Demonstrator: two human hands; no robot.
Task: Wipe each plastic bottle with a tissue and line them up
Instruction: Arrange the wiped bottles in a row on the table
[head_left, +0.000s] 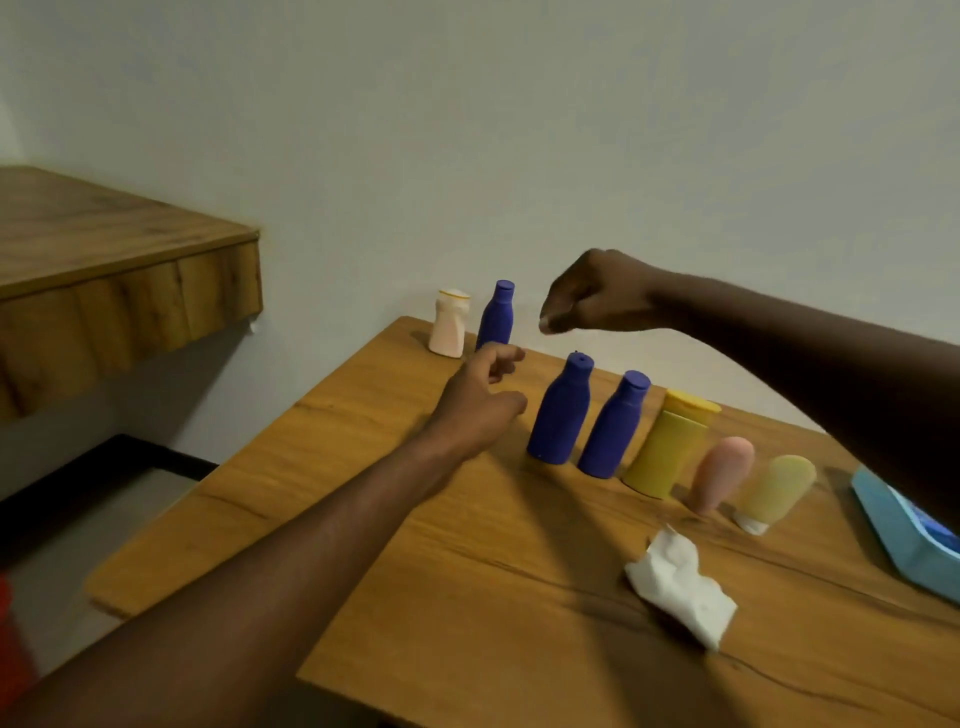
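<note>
Seemingly most is done: five bottles (561, 410) stand lined up mid-table (363, 467), two more (496, 317) wait at eleven o'clock. The tissue (680, 584) lies loose at five. Left hand (483, 395) and right hand (592, 296) hover empty, fingers loosely curled.

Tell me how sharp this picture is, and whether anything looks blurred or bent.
In the head view, the left hand and right hand are softly motion-blurred; the blue bottles and tissue are fairly clear; the wide lens bows the table edges; light is dim and even, with soft shadows running toward the camera and no glare.
</note>
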